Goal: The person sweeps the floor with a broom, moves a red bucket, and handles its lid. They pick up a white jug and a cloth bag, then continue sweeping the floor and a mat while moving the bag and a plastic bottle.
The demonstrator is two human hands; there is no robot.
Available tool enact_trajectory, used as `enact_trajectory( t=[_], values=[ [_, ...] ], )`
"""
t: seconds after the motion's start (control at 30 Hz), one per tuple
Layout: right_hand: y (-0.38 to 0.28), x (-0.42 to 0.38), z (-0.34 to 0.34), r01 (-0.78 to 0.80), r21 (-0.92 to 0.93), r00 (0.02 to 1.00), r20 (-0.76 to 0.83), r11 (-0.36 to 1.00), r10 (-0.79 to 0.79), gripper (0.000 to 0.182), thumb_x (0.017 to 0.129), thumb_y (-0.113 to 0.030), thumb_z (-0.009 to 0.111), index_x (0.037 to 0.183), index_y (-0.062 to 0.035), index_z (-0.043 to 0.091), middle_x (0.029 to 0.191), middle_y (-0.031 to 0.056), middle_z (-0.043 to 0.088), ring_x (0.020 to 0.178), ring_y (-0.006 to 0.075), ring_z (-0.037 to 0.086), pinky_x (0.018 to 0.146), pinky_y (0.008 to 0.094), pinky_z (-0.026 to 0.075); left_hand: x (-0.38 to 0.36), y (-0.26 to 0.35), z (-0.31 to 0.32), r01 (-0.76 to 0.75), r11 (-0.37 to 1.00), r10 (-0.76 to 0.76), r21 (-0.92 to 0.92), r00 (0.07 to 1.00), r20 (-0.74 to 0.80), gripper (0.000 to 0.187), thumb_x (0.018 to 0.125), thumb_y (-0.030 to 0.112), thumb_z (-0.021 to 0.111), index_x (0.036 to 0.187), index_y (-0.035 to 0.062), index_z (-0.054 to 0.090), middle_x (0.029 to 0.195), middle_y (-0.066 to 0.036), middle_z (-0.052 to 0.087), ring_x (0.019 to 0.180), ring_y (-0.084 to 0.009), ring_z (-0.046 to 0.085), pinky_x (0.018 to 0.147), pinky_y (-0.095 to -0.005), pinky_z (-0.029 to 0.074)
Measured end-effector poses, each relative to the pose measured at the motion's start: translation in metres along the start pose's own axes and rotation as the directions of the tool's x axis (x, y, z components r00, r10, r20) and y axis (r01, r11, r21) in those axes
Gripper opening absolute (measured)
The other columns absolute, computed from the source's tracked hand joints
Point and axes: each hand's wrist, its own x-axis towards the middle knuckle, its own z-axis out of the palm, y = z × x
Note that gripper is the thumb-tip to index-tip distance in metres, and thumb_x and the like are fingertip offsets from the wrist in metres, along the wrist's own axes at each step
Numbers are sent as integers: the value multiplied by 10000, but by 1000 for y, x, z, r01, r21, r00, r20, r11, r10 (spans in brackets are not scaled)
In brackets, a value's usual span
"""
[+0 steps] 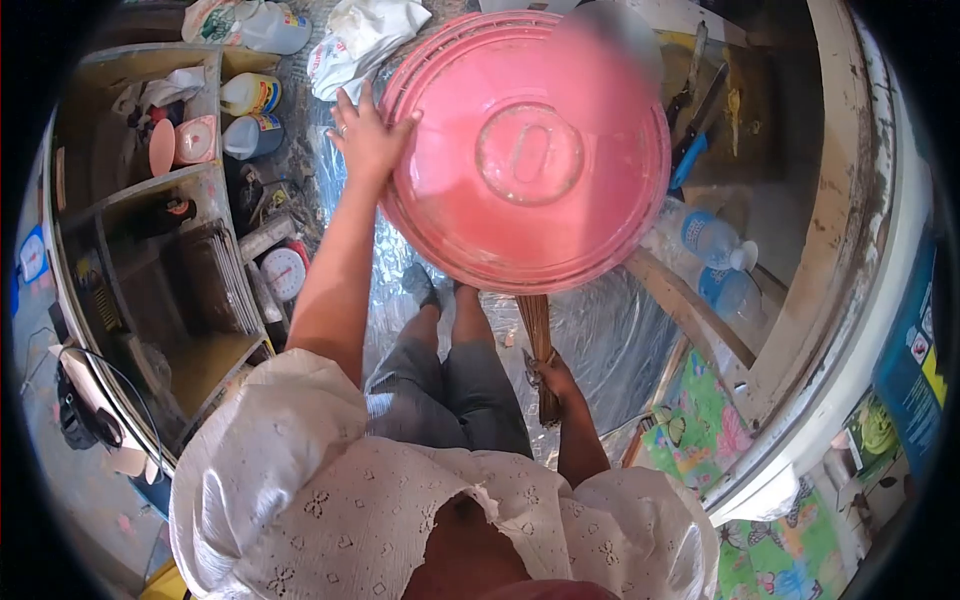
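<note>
A large round red plastic lid [450,130] fills the upper middle of the view, with a raised ring and an oval mark at its centre. My left hand [372,140] lies spread at its left edge, thumb touching the rim and fingers apart. What is under the lid is hidden. Below it, my right hand [555,378] is closed around a stick broom [536,325], a bundle of thin brown sticks. The broom's far end disappears beneath the lid.
Open wooden shelves [160,190] on the left hold a pink scale [195,140]. Beside them stand several plastic jugs [272,28] and a white bag [365,40]. To the right, water bottles [710,238] and a blue-handled knife [690,160] sit within a wooden frame [800,290]. Shiny sheeting [600,350] covers the floor.
</note>
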Motion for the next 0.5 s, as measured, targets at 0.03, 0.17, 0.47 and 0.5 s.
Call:
enact_trajectory(
  t=[0.03, 0.17, 0.47, 0.5],
  values=[
    [-1, 0, 1, 12, 4, 1000, -10, 1000, -12, 505, 729, -140, 561, 1192, -37, 389, 869, 37, 535, 707, 131, 503, 609, 264, 429, 10, -10, 4, 6, 972, 19, -234, 994, 104, 789, 700, 427, 626, 1291, 30, 286, 1294, -265, 276, 1204, -382, 282, 967, -479, 233],
    [6, 6, -2, 31, -66, 999, -32, 997, -33, 494, 738, -148, 555, 1190, -32, 393, 846, 48, 541, 683, 140, 511, 590, 275, 438, 15, -9, 3, 109, 884, 1, -454, 972, 234, 659, 732, 308, 628, 1224, -42, 362, 1130, -258, 478, 1077, -347, 454, 907, -356, 360],
    [-16, 10, 12, -131, -168, 991, -41, 977, 126, 605, 692, -181, 614, 1217, -25, 356, 875, 68, 551, 670, 155, 519, 568, 287, 445, 3, 17, 20, -243, 967, 244, 74, 970, -5, 564, 801, 302, 519, 1305, 171, 303, 1348, -179, 236, 1257, -359, 191, 967, -608, 116],
    [-20, 10, 17, -142, -211, 990, -41, 967, 137, 642, 689, -220, 619, 1234, -26, 339, 911, 89, 560, 703, 188, 543, 597, 302, 452, 4, 29, 18, -334, 942, 334, -15, 942, -33, 541, 809, 335, 483, 1299, 181, 314, 1349, -161, 247, 1270, -346, 171, 960, -626, 68]
  ],
)
